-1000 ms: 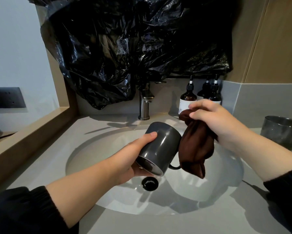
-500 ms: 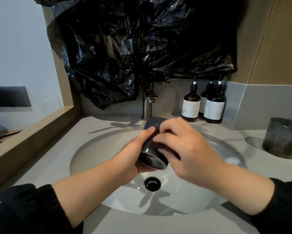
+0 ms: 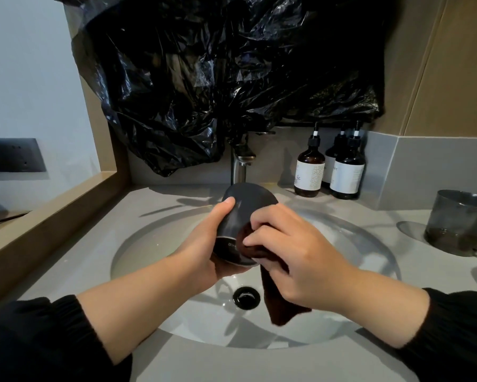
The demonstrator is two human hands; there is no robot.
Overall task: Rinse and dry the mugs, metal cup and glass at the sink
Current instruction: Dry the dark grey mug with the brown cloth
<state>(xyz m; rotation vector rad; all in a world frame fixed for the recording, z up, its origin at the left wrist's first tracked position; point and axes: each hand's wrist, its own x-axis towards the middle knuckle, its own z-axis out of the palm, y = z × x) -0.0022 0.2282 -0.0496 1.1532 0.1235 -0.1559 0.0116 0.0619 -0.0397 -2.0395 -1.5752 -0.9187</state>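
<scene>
Moved since earlier frame: brown cloth [image 3: 282, 307], now pressed to dark mug [image 3: 248, 206] mouth, frame centre, above sink [image 3: 154, 244]; left hand [image 3: 204, 257] gripping mug, right hand [image 3: 300, 266] pinching cloth; drying step; next, probably, twisting cloth inside.

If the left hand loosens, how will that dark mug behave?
Probably slippery: the dark mug looks glossy where the left hand grips its smooth side. Likely hard and chippable if dropped into the sink basin below. Laid sideways, its round body could roll.
</scene>
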